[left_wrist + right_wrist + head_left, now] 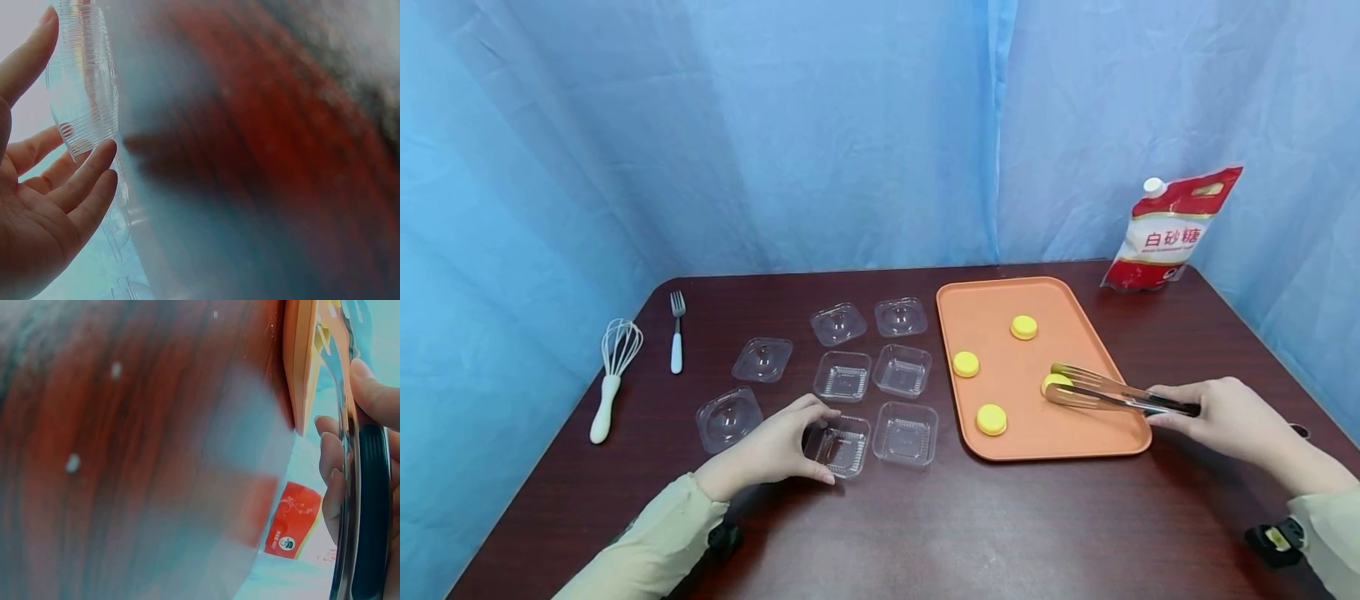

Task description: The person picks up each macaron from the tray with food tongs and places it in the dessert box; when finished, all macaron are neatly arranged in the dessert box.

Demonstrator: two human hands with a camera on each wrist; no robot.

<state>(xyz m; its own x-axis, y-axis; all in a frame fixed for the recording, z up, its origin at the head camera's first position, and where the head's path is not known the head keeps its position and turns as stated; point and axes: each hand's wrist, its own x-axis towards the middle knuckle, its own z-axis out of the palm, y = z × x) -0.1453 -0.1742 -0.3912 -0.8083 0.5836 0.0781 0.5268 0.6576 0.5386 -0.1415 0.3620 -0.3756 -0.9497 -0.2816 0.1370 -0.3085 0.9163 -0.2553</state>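
Out on the left, the whisk [605, 407] lay on the dark table [1000, 525], wires to the far side, handle near; just right of it and farther back was the fork [676, 348], tines pointing far! Then came the clear lids [763, 358], 4 of them, domed: 2 out to the left, 2 at the far side beyond the boxes. And here was the left hand [775, 448], gripping the near-left box [847, 454], thumb at its near side, fingers at its far side! The other clear boxes [906, 435], 3 in all, stood close by, making 2 rows of 2 with it.

On to the orange tray [1037, 446], carrying 4 yellow rounds [992, 420]: 1 near left, 1 at the left edge, 1 far, and 1 toward the right between the tips of the tongs [1133, 402]. At the far right corner leaned the red and white bag [1167, 242], white cap at upper left. And rightmost, the right hand [1236, 417], closed around the tongs' handle, thumb pressed along the metal!
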